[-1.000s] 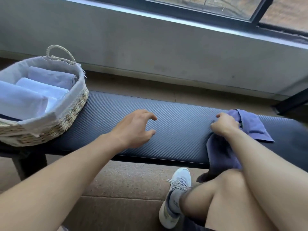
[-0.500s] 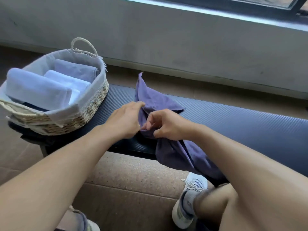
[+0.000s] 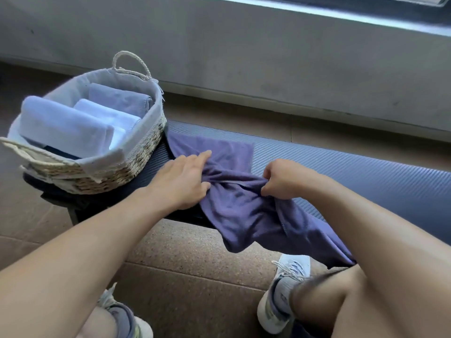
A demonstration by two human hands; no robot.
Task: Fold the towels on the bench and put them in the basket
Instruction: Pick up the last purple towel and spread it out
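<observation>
The purple towel (image 3: pixel 244 206) lies bunched on the counter (image 3: pixel 353 174) just beside the basket (image 3: pixel 136 157), its near end drooping over the edge. The left hand (image 3: pixel 181 182) presses it with fingers spread; the right hand (image 3: pixel 284 178) has a pinching grip on a fold. Folded towels (image 3: pixel 63 125) fill the basket.

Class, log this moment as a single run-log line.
step: spreading purple towel on bench | left hand: rests on towel | right hand: pinches towel | basket: holds folded towels
</observation>
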